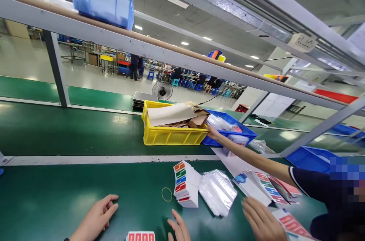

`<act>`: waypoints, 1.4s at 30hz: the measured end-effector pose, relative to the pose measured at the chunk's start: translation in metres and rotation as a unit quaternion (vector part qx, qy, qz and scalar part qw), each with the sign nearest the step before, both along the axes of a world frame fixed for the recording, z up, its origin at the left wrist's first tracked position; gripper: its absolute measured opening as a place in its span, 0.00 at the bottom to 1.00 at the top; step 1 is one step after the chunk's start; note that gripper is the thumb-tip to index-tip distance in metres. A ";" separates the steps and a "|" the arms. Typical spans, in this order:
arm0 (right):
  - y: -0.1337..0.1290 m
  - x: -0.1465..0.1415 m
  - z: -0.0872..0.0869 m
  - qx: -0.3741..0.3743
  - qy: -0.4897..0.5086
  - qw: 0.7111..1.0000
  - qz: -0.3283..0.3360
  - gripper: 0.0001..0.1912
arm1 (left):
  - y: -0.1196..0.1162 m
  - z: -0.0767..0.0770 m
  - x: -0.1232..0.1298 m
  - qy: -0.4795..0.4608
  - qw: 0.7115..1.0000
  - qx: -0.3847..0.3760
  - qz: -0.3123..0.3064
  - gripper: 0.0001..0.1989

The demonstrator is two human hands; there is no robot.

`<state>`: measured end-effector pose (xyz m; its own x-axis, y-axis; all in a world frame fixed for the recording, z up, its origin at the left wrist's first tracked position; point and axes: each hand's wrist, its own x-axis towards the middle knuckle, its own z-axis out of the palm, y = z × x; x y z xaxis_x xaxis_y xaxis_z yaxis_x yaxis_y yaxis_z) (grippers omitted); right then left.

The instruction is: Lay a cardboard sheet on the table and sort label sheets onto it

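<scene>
My left hand hovers low over the green work surface, fingers loosely curled and apart, holding nothing. At the bottom edge is my right hand, partly cut off, its fingers spread and empty. Between them lies a white card with red printed blocks, cut by the frame edge. Just beyond my right hand stands a stack of white cards with orange, green, blue and red prints. A yellow rubber band lies left of the stack, and a pile of clear plastic bags lies to its right.
A co-worker's hand reaches to the yellow bin of brown paper and cardboard. Another hand, blurred, is beside printed sheets at right. A blue bin holds plastic bags. A shelf rail crosses overhead, carrying a blue tray.
</scene>
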<state>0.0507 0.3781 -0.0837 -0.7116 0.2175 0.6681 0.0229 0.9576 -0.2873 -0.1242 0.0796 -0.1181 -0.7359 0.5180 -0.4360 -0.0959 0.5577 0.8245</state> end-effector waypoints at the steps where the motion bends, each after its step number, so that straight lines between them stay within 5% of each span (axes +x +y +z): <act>1: 0.031 -0.012 0.020 -0.003 0.009 1.000 -0.008 0.17 | 0.000 0.003 -0.001 0.002 1.000 -0.008 -0.010 0.34; 4: 0.121 -0.077 0.076 0.020 -0.005 1.000 0.006 0.20 | 0.001 0.016 -0.012 0.090 0.994 -0.035 -0.058 0.28; 6: 0.156 -0.136 0.097 0.016 -0.013 1.000 0.001 0.21 | 0.008 0.030 -0.030 0.232 0.969 -0.047 -0.075 0.25; 9: 0.167 -0.211 0.098 0.026 -0.031 0.999 0.017 0.19 | 0.032 0.049 -0.066 0.432 0.896 -0.048 -0.088 0.22; 13: 0.161 -0.252 0.076 0.043 -0.050 0.998 0.022 0.16 | 0.071 0.063 -0.106 0.553 0.824 -0.072 -0.104 0.19; 16: 0.165 -0.255 0.064 0.052 -0.061 0.997 0.018 0.15 | 0.085 0.059 -0.114 0.548 0.822 -0.095 -0.124 0.16; 20: 0.168 -0.244 0.053 0.061 -0.075 0.995 0.011 0.14 | 0.075 0.035 -0.109 0.509 0.840 -0.127 -0.140 0.12; 24: 0.157 -0.228 0.047 0.073 -0.086 0.994 0.011 0.18 | 0.052 0.013 -0.107 0.518 0.838 -0.154 -0.072 0.19; 27: 0.142 -0.218 0.046 0.080 -0.089 0.993 0.018 0.17 | 0.038 0.010 -0.111 0.547 0.825 -0.142 -0.034 0.20; 32: 0.106 -0.217 0.048 0.085 -0.095 0.991 0.045 0.19 | 0.028 0.028 -0.114 0.619 0.779 -0.104 -0.007 0.23; 38: 0.044 -0.249 0.058 0.073 -0.097 0.989 0.085 0.21 | 0.044 0.063 -0.121 0.672 0.726 -0.111 -0.092 0.27; 42: -0.002 -0.205 0.052 0.049 -0.087 0.988 0.116 0.14 | 0.047 0.090 -0.148 0.638 0.736 -0.204 -0.093 0.23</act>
